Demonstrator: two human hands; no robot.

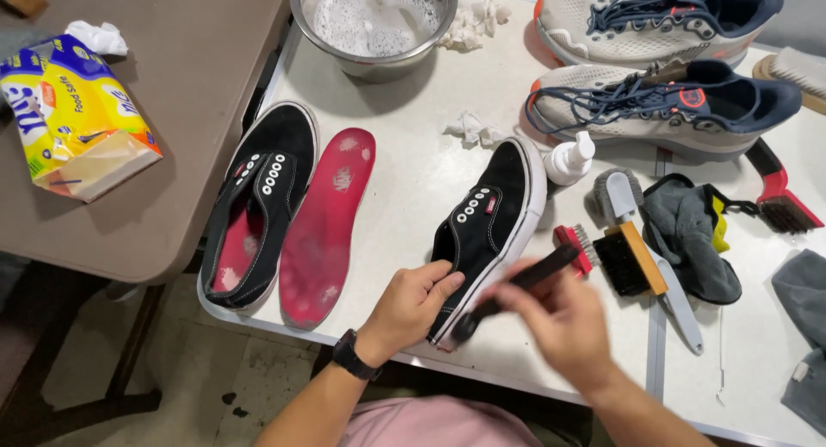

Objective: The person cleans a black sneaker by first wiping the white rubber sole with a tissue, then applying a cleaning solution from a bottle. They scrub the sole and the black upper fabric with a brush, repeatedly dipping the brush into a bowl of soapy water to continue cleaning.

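My left hand (411,308) grips the heel of a black lace-less canvas shoe (492,213) with a white sole, which lies on the white table (404,167). My right hand (564,320), blurred with motion, holds a black-handled brush (527,279) with a red bristle head against the shoe's side. To the left lies the matching black shoe (258,193) with a red lining, and a red insole (329,225) rests beside it.
A steel bowl of soapy water (375,21) stands at the back. Two white-and-navy trainers (662,103) lie at the right rear. A white pump bottle (570,159), several brushes (632,253), grey cloths (688,232) and crumpled tissues (471,129) are scattered nearby. A yellow tissue pack (73,116) sits on the brown table.
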